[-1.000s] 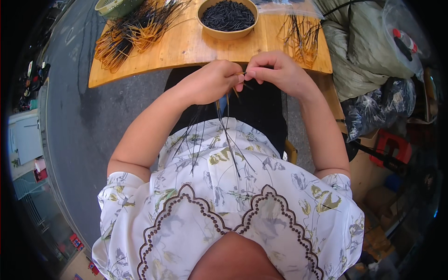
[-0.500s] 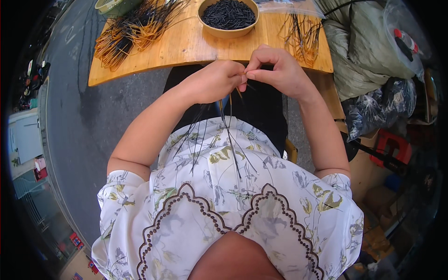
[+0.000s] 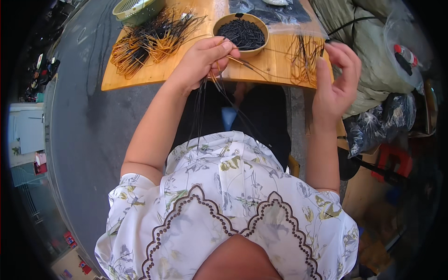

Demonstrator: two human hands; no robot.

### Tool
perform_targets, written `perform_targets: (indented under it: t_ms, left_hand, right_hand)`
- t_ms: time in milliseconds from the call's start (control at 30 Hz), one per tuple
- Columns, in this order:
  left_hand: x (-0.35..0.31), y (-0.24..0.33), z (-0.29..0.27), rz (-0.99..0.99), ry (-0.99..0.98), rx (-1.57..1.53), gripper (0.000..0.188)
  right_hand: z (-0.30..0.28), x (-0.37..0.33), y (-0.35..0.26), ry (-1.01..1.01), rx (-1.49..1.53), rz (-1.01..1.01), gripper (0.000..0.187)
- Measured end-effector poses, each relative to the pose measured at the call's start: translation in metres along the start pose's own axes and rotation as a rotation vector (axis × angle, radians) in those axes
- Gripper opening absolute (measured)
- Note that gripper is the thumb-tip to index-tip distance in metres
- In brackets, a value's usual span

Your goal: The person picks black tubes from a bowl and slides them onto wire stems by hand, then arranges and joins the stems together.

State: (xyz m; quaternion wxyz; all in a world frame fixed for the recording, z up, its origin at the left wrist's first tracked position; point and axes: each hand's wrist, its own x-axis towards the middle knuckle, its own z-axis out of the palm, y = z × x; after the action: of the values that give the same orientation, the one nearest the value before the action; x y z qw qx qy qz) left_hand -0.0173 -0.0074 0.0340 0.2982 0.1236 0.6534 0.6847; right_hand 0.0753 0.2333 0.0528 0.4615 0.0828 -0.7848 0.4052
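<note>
My left hand (image 3: 201,60) is closed around several thin black wires (image 3: 200,109) with orange parts. Most hang down in front of my lap, while a few stick out to the right below the bowl. My right hand (image 3: 337,84) is raised at the table's right edge, thumb and fingers apart. Beside its fingertips lies a small bundle of orange and black wires (image 3: 305,60). A tan round bowl (image 3: 256,50) full of short black tubes (image 3: 242,33) stands just beyond my left hand.
A large heap of orange and black wires (image 3: 147,44) covers the wooden table's (image 3: 112,84) left part, with a green basket (image 3: 135,11) behind. Clear plastic bags (image 3: 280,14) lie at the back. Sacks (image 3: 373,56) and a dark bag (image 3: 378,109) crowd the right side.
My hands were together in the middle and have come apart. The right moved right and opened; the left shifted slightly left and farther out, still holding the wires.
</note>
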Motion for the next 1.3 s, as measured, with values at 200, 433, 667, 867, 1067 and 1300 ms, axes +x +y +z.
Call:
perform_targets:
  t_ms: [200,433,667,867,1067,1300]
  left_hand:
    - [0.018,-0.009,-0.002,0.192,0.032,-0.62,0.027]
    - [0.008,-0.024,0.027,0.379,0.462,-0.644,0.03]
    - [-0.005,-0.035,-0.009,0.674,0.722,-0.3,0.022]
    - [-0.009,0.004,-0.086,0.483,0.802,0.002,0.023]
    - [-0.01,0.023,-0.146,-0.021,0.892,0.448,0.041]
    - [-0.006,0.004,-0.137,0.509,0.789,1.45,0.019]
  right_hand:
    - [0.039,-0.076,-0.019,-0.59,0.342,0.333,0.061]
    - [0.113,-0.084,-0.058,-0.233,1.144,0.871,0.068]
    - [0.164,-0.052,-0.054,-0.135,1.279,0.844,0.01]
    - [0.247,0.009,-0.028,-0.316,1.197,0.963,0.006]
    - [0.325,0.028,0.014,-0.571,1.015,1.146,0.01]
    - [0.332,0.015,0.03,-0.617,0.864,1.237,0.012]
